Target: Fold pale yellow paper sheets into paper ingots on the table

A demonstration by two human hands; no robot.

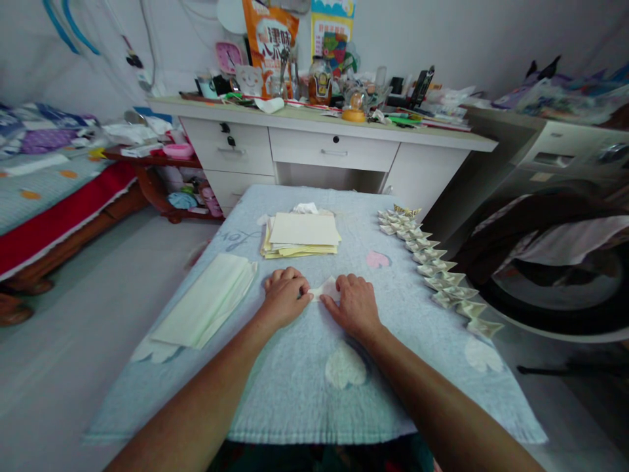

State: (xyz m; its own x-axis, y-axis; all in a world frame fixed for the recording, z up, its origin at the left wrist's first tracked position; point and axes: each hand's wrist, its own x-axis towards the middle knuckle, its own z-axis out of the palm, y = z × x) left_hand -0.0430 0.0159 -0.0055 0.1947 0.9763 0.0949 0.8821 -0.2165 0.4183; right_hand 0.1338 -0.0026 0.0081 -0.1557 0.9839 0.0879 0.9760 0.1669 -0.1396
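Between my two hands, over the middle of the cloth-covered table [295, 380], is a small folded piece of pale paper [324, 288]. My left hand [286, 295] pinches its left end between thumb and fingers. On the other end, my right hand [356, 301] grips with the thumb below and the fingers curled on top. Just beyond them lies a stack of cream and yellow paper sheets [304, 229]. To the left rests a pile of long pale green paper [206, 301]. A row of folded paper boats [435, 262] runs along the right side.
A white desk [334, 154] crowded with jars, a pink clock [229, 57] and an orange bag [270, 42] stands behind the table. On the right is a washing machine [555, 157] with clothes hanging at its door. A bed [54, 196] is at the left.
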